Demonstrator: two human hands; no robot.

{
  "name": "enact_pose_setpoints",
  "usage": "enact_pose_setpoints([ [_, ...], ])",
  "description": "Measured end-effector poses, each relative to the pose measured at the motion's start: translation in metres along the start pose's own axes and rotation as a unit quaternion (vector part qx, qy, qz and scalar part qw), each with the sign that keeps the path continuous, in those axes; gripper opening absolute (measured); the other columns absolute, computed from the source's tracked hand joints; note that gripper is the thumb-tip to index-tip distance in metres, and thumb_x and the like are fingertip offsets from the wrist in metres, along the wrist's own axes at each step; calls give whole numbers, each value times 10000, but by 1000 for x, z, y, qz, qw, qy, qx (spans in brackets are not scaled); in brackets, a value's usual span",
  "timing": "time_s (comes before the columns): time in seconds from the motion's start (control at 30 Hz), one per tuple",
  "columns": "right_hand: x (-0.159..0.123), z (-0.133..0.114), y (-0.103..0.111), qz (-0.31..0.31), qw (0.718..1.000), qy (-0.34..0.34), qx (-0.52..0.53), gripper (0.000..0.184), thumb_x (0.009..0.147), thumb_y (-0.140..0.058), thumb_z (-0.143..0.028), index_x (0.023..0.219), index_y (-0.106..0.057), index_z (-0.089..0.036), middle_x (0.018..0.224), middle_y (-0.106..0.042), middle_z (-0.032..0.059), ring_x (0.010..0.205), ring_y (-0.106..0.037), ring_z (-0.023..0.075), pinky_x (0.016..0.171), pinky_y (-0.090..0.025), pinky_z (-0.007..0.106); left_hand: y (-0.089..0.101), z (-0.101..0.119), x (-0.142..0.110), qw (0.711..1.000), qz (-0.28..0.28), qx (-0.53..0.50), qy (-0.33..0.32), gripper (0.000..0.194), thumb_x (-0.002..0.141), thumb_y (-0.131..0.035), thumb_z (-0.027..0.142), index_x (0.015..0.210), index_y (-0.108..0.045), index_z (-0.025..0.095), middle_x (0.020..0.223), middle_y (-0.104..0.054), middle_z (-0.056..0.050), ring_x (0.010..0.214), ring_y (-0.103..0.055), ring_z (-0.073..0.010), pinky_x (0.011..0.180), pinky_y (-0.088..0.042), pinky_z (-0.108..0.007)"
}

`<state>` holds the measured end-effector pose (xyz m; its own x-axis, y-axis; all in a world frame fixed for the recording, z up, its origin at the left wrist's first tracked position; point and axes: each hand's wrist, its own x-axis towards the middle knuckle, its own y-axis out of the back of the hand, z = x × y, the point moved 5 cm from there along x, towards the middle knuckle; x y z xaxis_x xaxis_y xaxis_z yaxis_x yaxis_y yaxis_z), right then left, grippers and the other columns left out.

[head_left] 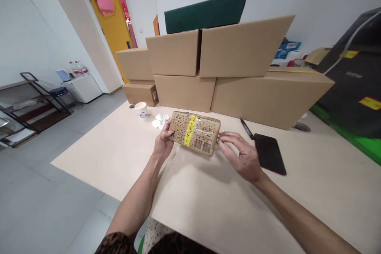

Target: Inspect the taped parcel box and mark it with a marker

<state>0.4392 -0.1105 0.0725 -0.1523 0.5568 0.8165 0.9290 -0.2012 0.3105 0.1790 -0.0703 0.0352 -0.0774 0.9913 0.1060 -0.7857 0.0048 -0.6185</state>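
A flat wooden board pack (195, 132), wrapped in clear plastic with a yellow band across its middle, is held tilted just above the pale table (208, 202). My left hand (163, 144) grips its left end, fingers closed round the edge. At the pack's right end my right hand (242, 157) pinches the edge with its fingertips, the other fingers loosely spread.
Stacked cardboard boxes (238, 71) line the back of the table, a green folder (205, 12) on top. A paper cup (141, 110), crumpled tissue (160, 121), a black pen (246, 128) and a black phone (269, 153) lie near the pack. A black machine (354, 87) stands right.
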Motion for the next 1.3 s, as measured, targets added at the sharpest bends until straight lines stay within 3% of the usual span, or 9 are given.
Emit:
enact_pose_setpoints([
  [0.2,-8,24,-9,-53,985,-162,42,293,973,-587,-504,898,-711,-248,933,-755,80,884,-711,252,838,-578,396,3,-1,0,998,-2,62,-33,449,698,-759,337,1131,-713,225,1228,-748,-39,1347,-577,-311,1104,-457,-398],
  [0.33,-10,33,-13,-79,965,-241,61,379,985,-534,-575,905,-684,-235,899,-745,64,874,-687,246,819,-541,368,3,-3,4,996,24,64,-53,440,771,-800,557,1065,-737,235,1208,-763,-35,1321,-602,-298,1081,-479,-381],
  [0.47,-13,45,-15,-79,954,-285,57,436,980,-499,-633,928,-663,-233,861,-722,51,855,-661,240,781,-526,356,3,-9,5,995,33,93,-9,680,753,-677,851,1041,-726,237,1149,-770,-59,1238,-651,-310,957,-527,-381],
  [0.57,-19,58,-18,-95,945,-308,53,481,967,-490,-676,960,-676,-233,845,-717,38,816,-648,229,773,-543,366,12,-15,4,985,79,142,61,735,680,-657,923,952,-685,240,1109,-756,-61,1148,-674,-314,815,-521,-360],
  [0.67,-27,69,-24,-123,931,-335,72,531,946,-486,-727,944,-692,-238,789,-703,25,774,-647,226,767,-573,382,22,-24,3,970,100,173,141,661,646,-781,829,933,-644,249,1082,-742,-44,1134,-656,-309,801,-480,-349],
  [0.77,-31,75,-28,-136,919,-359,83,585,916,-496,-770,1003,-712,-234,868,-736,49,853,-678,258,822,-591,424,24,-30,2,966,92,181,160,593,639,-866,687,999,-657,265,1111,-744,-34,1196,-618,-314,833,-450,-350],
  [0.9,-27,71,-26,-121,915,-371,101,660,878,-533,-798,1144,-714,-221,1128,-766,102,1068,-693,317,956,-569,493,12,-29,2,977,40,168,122,569,668,-859,536,1147,-699,273,1276,-723,-55,1298,-569,-339,861,-451,-361],
  [1.07,-22,69,-22,-62,916,-350,184,591,916,-600,-704,1276,-684,-243,1314,-732,100,1275,-643,297,1105,-505,458,-4,-12,-1,992,-24,123,-9,612,613,-862,272,1199,-688,278,1446,-629,-53,1387,-497,-320,1031,-444,-397],
  [1.3,-29,77,-30,-36,889,-363,278,537,921,-696,-563,1364,-626,-267,1425,-685,95,1338,-618,274,1174,-464,486,-2,-15,-2,991,-33,126,40,553,626,-911,349,1127,-689,270,1478,-607,-65,1311,-548,-319,938,-476,-393],
])
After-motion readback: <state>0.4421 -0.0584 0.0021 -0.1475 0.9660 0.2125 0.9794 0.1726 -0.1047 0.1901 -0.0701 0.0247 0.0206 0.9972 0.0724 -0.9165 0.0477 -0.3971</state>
